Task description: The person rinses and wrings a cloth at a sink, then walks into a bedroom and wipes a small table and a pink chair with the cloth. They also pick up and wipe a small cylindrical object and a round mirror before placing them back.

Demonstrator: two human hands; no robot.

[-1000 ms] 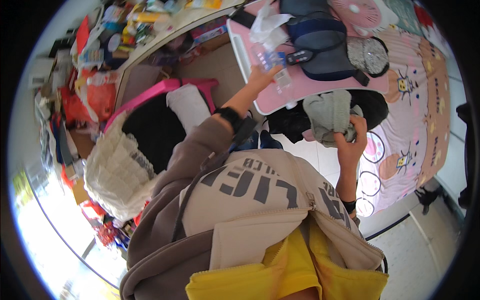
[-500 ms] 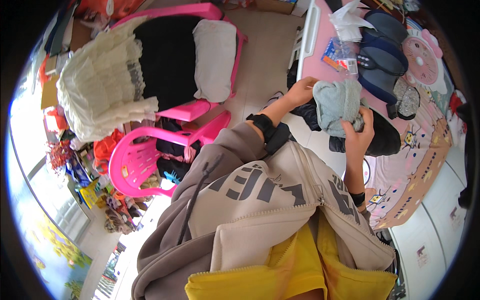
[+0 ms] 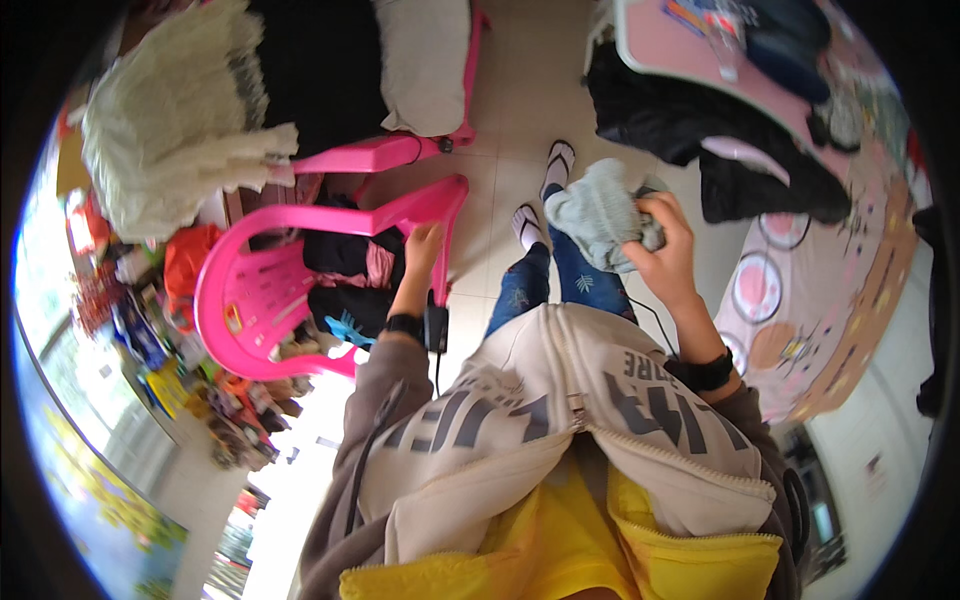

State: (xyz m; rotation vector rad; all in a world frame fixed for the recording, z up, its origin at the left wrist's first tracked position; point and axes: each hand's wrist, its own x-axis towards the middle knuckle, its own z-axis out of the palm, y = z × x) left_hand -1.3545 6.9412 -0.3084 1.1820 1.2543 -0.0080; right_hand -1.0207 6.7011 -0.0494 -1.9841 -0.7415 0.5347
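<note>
My right hand point(image 3: 668, 250) is closed round the near right side of a bunched, pale grey-green cloth point(image 3: 597, 212). Its texture looks soft, and a darker grey part shows by my fingers; what kind of item it is I cannot make out. The bundle is held in the air above my legs. My left hand point(image 3: 421, 252) hangs beside the right arm of a pink plastic chair point(image 3: 330, 215), over dark clothes point(image 3: 345, 255) piled on its seat. Its fingers look curled, but they are small and blurred, and whether they touch the chair is unclear.
Another pink chair point(image 3: 370, 152) beyond carries a cream lace garment point(image 3: 170, 120), a black cloth point(image 3: 318, 75) and a light grey one point(image 3: 422, 65). At right, a pink table point(image 3: 655, 40) has black clothing point(image 3: 665, 110) hanging off its edge. Assorted goods crowd the left side.
My left hand has let go of the grey-green cloth and swung left to the pink chair. My right hand has carried the cloth left, away from the table. My view has turned, showing my legs and feet.
</note>
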